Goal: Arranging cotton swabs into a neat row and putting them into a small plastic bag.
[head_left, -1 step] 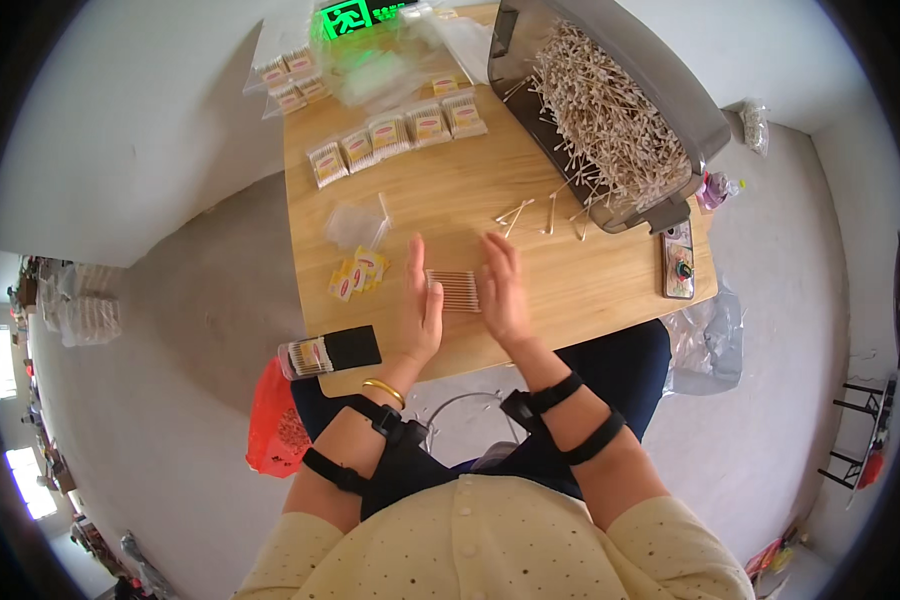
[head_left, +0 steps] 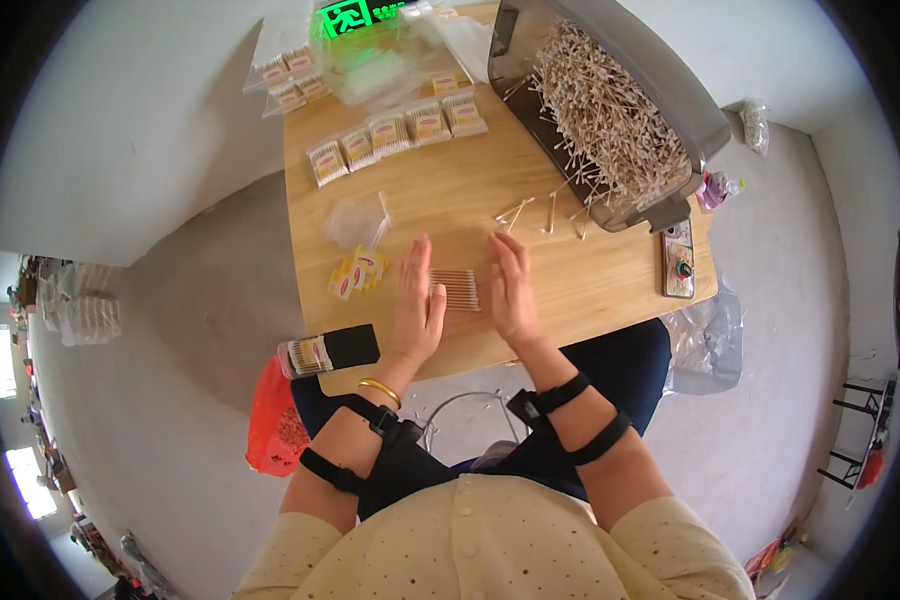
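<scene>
Pale wood tabletop (head_left: 590, 300) lies beneath your 2 hands. Between them sits a flat row of cotton swabs (head_left: 457, 291), sticks side by side, running crosswise. Your left hand (head_left: 417, 308) is unclenched, fingers straight, its thumb over the row's left ends; you can't tell from this view whether it touches them. Your right hand (head_left: 513, 295) is likewise unclenched, upright on its edge, just beside the right ends with a small gap. Left of your left hand are yellow printed cards (head_left: 358, 272), with clear plastic bags (head_left: 355, 222) beyond. Farther back, 5 filled swab packets (head_left: 390, 133) form a slanting line near a grey plastic bin (head_left: 705, 125).
</scene>
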The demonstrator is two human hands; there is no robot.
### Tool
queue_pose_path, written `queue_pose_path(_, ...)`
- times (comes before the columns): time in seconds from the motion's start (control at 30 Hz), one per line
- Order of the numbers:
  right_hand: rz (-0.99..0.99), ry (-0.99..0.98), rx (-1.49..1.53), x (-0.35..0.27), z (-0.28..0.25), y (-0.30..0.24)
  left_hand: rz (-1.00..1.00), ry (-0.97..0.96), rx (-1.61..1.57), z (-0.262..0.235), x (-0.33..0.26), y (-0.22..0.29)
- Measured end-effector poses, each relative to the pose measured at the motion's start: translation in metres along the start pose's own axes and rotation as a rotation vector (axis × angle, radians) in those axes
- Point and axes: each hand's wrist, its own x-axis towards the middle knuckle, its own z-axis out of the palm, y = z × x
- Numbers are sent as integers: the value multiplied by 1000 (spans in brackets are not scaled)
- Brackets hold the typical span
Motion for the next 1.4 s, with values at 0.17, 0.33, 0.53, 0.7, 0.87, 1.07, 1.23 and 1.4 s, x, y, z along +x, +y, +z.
queue_pose_path(0.17, -30, -38, -79, -10, -31, 2, 123, -296, 435, -2, -9, 6)
queue_pose_path(0.33, 10, -70, -122, -25, -38, -6, 125, -290, 539, 2, -15, 15)
queue_pose_path(0.53, 0, -246, -239, -45, -46, -3, 106, -22, 214, -14, -15, 11)
queue_pose_path(0.7, -181, -414, -417, -61, -39, -18, 64, 52, 317, -24, -35, -12)
queue_pose_path(0.87, -242, -419, -526, -64, -25, -27, 99, 68, 467, -22, -37, -12)
queue_pose_path(1.07, -264, -413, -554, -58, -12, -25, 66, 88, 423, -21, -38, -12)
queue_pose_path(1.23, -267, -422, -553, -57, -10, -22, 53, 92, 404, -21, -37, -10)
queue_pose_path(1.4, -262, -400, -531, -53, -7, -24, 57, 101, 438, -21, -37, -12)
